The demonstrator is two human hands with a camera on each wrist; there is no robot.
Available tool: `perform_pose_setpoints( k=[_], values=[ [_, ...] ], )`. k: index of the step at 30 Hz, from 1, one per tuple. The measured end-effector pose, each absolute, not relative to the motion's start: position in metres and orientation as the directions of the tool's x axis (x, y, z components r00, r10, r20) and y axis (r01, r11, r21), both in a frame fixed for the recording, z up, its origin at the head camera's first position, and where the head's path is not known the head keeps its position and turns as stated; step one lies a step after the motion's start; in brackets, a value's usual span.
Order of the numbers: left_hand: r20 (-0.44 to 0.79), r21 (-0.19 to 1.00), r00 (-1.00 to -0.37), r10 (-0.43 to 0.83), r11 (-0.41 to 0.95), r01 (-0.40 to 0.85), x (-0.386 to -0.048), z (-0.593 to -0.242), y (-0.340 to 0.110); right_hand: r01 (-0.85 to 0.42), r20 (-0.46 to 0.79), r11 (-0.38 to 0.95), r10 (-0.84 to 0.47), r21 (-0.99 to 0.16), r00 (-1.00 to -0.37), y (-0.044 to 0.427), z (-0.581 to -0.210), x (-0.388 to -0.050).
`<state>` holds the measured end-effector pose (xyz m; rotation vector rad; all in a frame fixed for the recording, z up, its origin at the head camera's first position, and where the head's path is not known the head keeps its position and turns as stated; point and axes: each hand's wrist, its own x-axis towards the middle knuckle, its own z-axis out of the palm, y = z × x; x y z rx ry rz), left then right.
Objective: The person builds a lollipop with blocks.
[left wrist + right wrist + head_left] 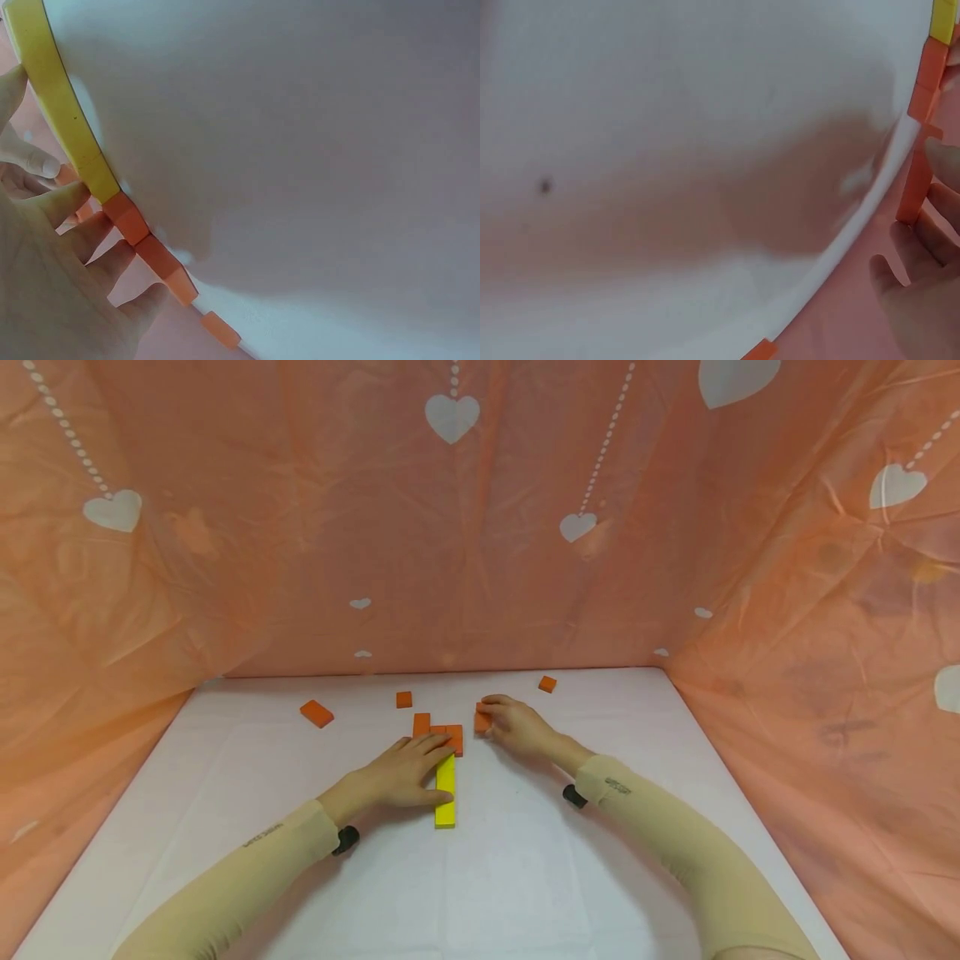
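A long yellow block (446,793) points away from me on the white table, and orange blocks (448,737) lie against its far end. My left hand (401,774) rests over their left side with spread, mostly straight fingers. Its thumb touches the yellow block near the middle, and its fingertips touch the far end and the orange pieces, partly hiding them. To the right, my right hand (517,727) pinches an orange rectangular block (482,720) between thumb and fingers. That block (916,180) is apart from the joined pieces, and its fingers cover part of it.
A loose orange rectangle (317,713) lies at the far left. Small orange squares lie toward the back, one left of centre (404,699) and another (547,684) on the right. Behind the table (525,877) hangs an orange curtain (375,543) with white hearts, which also encloses both sides.
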<state>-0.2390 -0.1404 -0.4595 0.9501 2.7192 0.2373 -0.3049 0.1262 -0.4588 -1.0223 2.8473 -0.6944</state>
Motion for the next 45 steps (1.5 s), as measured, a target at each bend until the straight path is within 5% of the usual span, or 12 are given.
perform_pose_setpoints(
  k=[19,45],
  values=[
    [-0.168,0.244,-0.743,0.648,0.758,0.606,-0.239,-0.458,-0.141,-0.570,0.005,0.716,-0.621,-0.403,-0.784,0.106,-0.466,-0.306],
    [-0.170,0.265,-0.746,0.644,0.759,0.595,-0.239,-0.459,-0.143,-0.593,0.031,0.695,-0.639,-0.406,-0.769,0.105,-0.471,-0.305]
  ],
)
